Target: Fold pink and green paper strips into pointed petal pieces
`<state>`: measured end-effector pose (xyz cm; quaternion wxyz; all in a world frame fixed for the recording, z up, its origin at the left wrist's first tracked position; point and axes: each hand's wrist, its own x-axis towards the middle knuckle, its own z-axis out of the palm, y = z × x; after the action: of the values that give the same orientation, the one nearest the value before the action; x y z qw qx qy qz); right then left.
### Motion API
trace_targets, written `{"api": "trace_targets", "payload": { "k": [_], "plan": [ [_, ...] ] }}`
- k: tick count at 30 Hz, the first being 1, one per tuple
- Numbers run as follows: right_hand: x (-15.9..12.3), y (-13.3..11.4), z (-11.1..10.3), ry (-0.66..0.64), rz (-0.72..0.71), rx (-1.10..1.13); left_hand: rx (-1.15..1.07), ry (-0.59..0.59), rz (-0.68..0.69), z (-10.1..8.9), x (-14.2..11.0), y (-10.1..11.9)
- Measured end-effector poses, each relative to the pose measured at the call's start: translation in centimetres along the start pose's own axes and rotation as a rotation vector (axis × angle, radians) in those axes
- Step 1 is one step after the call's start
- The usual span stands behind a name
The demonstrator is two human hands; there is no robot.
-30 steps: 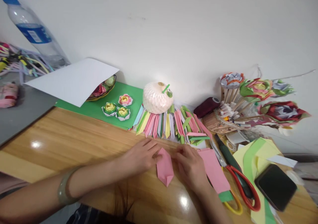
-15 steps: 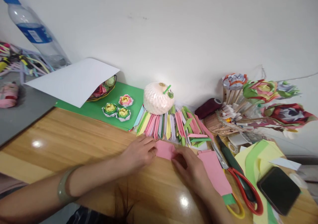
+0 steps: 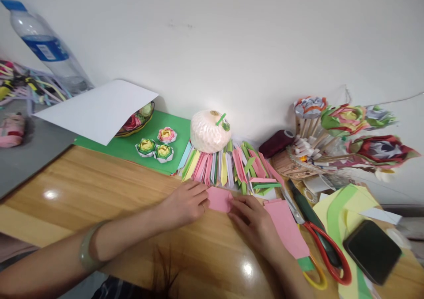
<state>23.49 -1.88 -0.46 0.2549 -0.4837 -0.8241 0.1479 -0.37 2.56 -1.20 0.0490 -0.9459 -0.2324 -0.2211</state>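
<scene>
A small pink paper lies on the wooden table between my two hands, its right corners folded in. My left hand has its fingers closed at the paper's left end. At the right end, my right hand pinches the folded edge between thumb and fingers. Just beyond the paper sits a row of folded paper strips in pink, green, yellow and white. To the right of my right hand lies a stack of pink paper sheets.
Red-handled scissors and a black square object lie at the right. Paper flowers stand behind them. A white textured ball-shaped item rests at the back. Three small paper flowers sit on green paper; a bottle stands far left.
Almost nothing differs. Both hands stay at the pink paper's ends, and the camera view has shifted very slightly.
</scene>
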Motion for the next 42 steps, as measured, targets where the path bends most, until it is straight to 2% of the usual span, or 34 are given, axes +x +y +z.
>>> {"api": "trace_targets", "payload": {
  "k": [3, 9, 17, 25, 35, 42],
  "plan": [
    [0.1, -0.3, -0.1, 0.012, -0.009, -0.026, 0.007, 0.023, 0.011, 0.3, -0.1, -0.1],
    [0.3, -0.7, 0.2, 0.059, -0.043, -0.043, -0.038, 0.071, -0.09, 0.8, -0.2, 0.0],
    [0.2, -0.6, 0.8, 0.088, 0.023, 0.016, -0.166, 0.064, -0.218, 0.2, 0.0, 0.5],
    [0.1, -0.4, 0.9, 0.027, 0.126, 0.069, -0.259, 0.047, -0.279, 0.4, 0.0, 0.4],
    [0.1, -1.0, 0.5, -0.068, 0.193, 0.017, -0.275, 0.034, -0.494, -0.5, 0.1, 1.7],
    [0.3, -1.3, 0.6, -0.06, 0.202, 0.004, -0.252, 0.016, -0.508, -0.3, 0.3, 1.6]
  ]
}}
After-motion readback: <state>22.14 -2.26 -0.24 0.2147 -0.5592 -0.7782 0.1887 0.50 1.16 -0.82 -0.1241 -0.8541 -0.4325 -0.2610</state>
